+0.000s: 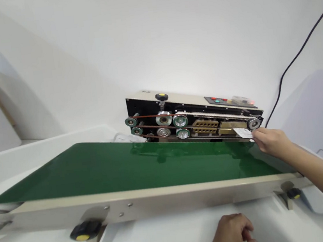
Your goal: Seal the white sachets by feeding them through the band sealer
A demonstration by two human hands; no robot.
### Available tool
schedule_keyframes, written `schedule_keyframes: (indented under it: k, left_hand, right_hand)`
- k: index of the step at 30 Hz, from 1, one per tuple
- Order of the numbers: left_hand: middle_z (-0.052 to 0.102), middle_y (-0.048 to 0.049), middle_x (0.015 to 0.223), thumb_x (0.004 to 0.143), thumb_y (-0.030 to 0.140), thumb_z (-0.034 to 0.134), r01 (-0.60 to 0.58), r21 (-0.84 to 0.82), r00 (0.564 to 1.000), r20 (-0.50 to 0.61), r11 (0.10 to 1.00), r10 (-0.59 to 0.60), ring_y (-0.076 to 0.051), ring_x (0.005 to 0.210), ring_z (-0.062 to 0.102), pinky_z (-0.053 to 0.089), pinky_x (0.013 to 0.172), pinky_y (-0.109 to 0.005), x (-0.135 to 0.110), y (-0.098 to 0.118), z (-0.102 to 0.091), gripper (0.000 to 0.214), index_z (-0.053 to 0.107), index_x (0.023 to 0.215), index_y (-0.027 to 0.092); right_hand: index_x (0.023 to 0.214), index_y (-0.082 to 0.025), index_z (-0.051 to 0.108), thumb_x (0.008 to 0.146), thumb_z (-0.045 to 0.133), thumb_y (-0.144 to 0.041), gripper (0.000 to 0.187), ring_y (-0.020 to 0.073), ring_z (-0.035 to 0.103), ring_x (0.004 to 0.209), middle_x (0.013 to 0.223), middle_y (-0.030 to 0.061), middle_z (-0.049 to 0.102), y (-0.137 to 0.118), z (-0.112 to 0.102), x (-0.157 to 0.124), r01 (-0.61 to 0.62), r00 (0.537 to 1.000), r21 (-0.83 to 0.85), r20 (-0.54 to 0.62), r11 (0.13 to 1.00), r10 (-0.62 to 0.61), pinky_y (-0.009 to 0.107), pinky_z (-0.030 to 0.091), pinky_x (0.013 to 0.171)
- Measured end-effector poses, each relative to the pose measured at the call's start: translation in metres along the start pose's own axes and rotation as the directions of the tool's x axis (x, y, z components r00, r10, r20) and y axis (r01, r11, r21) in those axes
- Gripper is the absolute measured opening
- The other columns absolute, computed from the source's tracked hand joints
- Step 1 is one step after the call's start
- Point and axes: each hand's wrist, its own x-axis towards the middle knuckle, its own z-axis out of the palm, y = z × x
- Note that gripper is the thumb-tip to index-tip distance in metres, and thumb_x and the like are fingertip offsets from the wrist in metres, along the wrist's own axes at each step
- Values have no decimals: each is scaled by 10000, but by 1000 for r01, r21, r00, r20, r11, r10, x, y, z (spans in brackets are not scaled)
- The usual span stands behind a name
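My right hand point(271, 141) reaches over the right end of a green conveyor belt point(143, 164). Its fingers pinch a small white packet point(243, 133) at the intake of the band sealer head point(193, 119), just below the right-hand roller point(253, 123). My left hand point(232, 234) rests low at the near edge on the white tabletop point(164, 238), below the machine's frame. Its fingers are curled loosely and whether anything is in them is hidden.
The sealer has rollers, belts and brass blocks along its front, a control panel point(226, 101) with red and green buttons on top, and black-and-yellow knobs point(85, 230). A black cable point(297, 57) runs up the white wall at right. Another white packet point(128, 138) lies at the belt's far left.
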Motion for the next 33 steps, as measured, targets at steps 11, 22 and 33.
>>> schedule_keyframes:
  k: [11, 22, 33]
  left_hand:
    - [625, 14, 690, 577, 103, 655, 36, 3, 999, 10, 999, -36, -106, 593, 501, 456, 681, -209, -2, 5, -2, 321, 712, 890, 142]
    - [692, -10, 769, 606, 115, 658, 40, 30, 999, 10, 999, -40, -153, 691, 611, 480, 696, -212, -4, 7, -1, 330, 710, 930, 150]
    - [728, -32, 847, 635, 124, 684, 9, 72, 1000, 22, 997, -10, -182, 779, 663, 495, 749, -215, -2, 5, 0, 323, 707, 957, 141]
  right_hand:
    - [564, -177, 563, 780, 532, -167, 219, 112, 399, 497, 561, 0, 527, -30, -19, 25, 90, 950, -209, -274, 974, -146, 249, 201, 490]
    - [505, -172, 496, 742, 525, -112, 246, 130, 376, 487, 497, 5, 456, -51, -25, 47, 195, 917, -196, -310, 961, -250, 264, 209, 504]
    - [517, -171, 485, 732, 514, -110, 225, 127, 399, 472, 494, 2, 459, -59, -28, 51, 183, 918, -189, -317, 965, -237, 255, 221, 503]
